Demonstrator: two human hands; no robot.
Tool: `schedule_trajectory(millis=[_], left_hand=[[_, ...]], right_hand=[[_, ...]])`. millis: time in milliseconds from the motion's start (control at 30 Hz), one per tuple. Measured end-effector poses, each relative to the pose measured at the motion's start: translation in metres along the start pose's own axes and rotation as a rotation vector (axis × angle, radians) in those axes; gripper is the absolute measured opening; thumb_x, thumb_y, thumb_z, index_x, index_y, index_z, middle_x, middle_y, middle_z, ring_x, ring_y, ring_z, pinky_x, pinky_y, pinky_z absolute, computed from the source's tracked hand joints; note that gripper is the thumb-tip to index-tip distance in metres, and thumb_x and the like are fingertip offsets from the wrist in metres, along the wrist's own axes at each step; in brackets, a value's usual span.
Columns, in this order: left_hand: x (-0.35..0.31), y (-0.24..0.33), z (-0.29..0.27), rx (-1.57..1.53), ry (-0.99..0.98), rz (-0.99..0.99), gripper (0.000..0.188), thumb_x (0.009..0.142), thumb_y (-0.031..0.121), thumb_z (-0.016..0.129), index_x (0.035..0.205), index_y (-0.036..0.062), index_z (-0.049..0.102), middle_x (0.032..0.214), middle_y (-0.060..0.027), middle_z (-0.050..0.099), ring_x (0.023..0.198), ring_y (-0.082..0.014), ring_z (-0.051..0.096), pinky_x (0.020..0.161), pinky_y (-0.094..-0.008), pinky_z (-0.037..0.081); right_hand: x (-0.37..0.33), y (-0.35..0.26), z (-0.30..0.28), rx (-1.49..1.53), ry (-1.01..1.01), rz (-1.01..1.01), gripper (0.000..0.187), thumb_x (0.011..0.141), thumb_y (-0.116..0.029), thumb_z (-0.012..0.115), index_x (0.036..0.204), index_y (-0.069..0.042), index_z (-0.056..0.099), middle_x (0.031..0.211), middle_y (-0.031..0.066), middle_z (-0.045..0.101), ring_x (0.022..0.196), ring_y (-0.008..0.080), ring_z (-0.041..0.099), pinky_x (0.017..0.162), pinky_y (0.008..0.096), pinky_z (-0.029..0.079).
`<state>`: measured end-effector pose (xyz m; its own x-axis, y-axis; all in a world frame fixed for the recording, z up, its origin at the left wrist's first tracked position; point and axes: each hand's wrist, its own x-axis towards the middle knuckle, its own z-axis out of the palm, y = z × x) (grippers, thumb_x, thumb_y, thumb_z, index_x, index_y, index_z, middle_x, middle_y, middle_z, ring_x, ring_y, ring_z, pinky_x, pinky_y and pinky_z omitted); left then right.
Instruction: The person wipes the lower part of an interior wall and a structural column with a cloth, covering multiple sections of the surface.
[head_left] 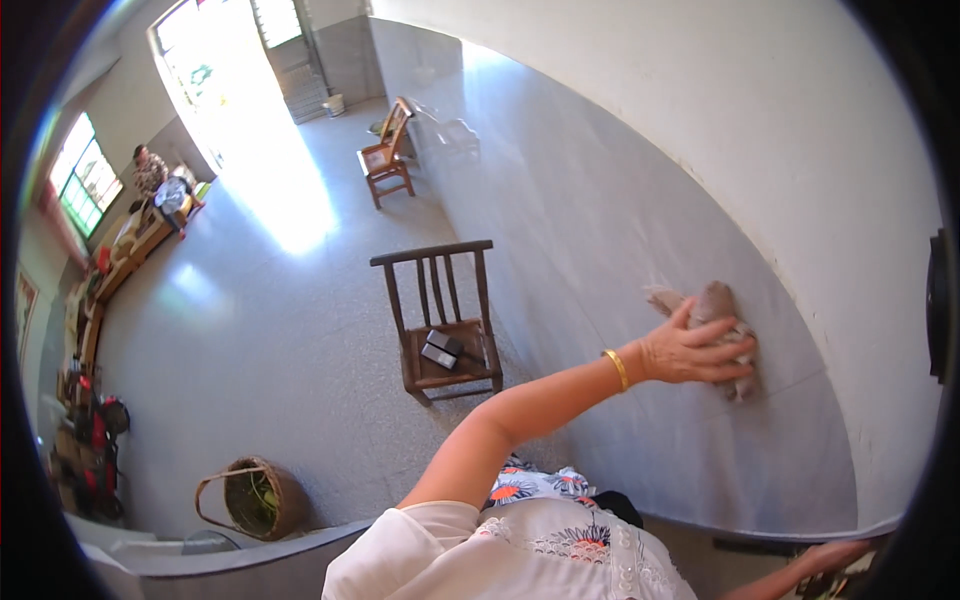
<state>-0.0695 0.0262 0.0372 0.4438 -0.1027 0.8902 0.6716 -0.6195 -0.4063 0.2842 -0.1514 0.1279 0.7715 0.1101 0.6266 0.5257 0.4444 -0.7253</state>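
My left hand [690, 352], with a gold bangle at the wrist, presses a crumpled greyish-beige cloth [716, 300] against the grey tiled wall [600, 240]. Its fingers are spread over the cloth, which bulges out above and below them. At the lower right rim my right hand [838, 556] shows only in part, its forearm rising from the bottom edge. It is close to some small brownish and green items I cannot make out, and its fingers are too unclear to read.
A dark wooden chair [432, 262] holding small dark boxes [441, 349] stands left of my arm. Farther off is a brown chair [384, 158] by the wall. A wicker basket [290, 497] with greens sits lower left. A person [150, 175] sits near the window.
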Motion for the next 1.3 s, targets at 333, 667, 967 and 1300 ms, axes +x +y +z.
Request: schedule_trajectory(millis=[333,667,967,1300], left_hand=[[-0.042,-0.121,0.014,-0.128,0.161,-1.411,0.053,0.086,0.029,0.046,0.127,-0.0018,0.033,0.134,-0.0219,0.029,0.123,-0.0391,0.025,0.103,-0.0432,0.019],[0.006,0.020,0.013,-0.210,0.170,-0.959,0.052,0.079,0.021,0.053,0.125,-0.0004,0.040,0.133,-0.0191,0.033,0.121,-0.0411,0.025,0.101,-0.0489,0.018],[0.081,0.126,0.005,-0.272,-0.031,-0.295,0.046,0.067,0.027,0.062,0.113,0.0231,0.057,0.126,0.0012,0.048,0.117,-0.0270,0.038,0.093,-0.0536,0.015],[0.145,0.182,0.003,-0.349,0.100,-0.078,0.031,0.078,0.026,0.051,0.107,0.0278,0.061,0.124,0.0075,0.049,0.114,-0.0177,0.043,0.096,-0.0605,0.002]], right_hand=[[0.005,0.034,-0.020,-0.543,0.115,-0.213,0.049,0.093,-0.034,0.028,0.101,0.008,0.052,0.103,0.0278,0.051,0.090,0.0380,0.049,0.082,0.0437,0.037],[-0.020,0.017,0.021,-0.130,0.129,-0.025,0.048,0.090,-0.037,0.033,0.104,0.006,0.048,0.104,0.0198,0.051,0.092,0.0252,0.049,0.084,0.0390,0.040],[-0.040,-0.007,0.024,-0.218,0.044,-0.071,0.053,0.091,-0.038,0.035,0.119,0.007,0.041,0.119,0.0198,0.044,0.107,0.0272,0.045,0.093,0.0343,0.034],[-0.048,-0.016,0.011,0.120,-0.291,-0.019,0.058,0.093,-0.042,0.035,0.132,-0.001,0.026,0.122,0.0083,0.042,0.108,0.0150,0.041,0.093,0.0269,0.032]])
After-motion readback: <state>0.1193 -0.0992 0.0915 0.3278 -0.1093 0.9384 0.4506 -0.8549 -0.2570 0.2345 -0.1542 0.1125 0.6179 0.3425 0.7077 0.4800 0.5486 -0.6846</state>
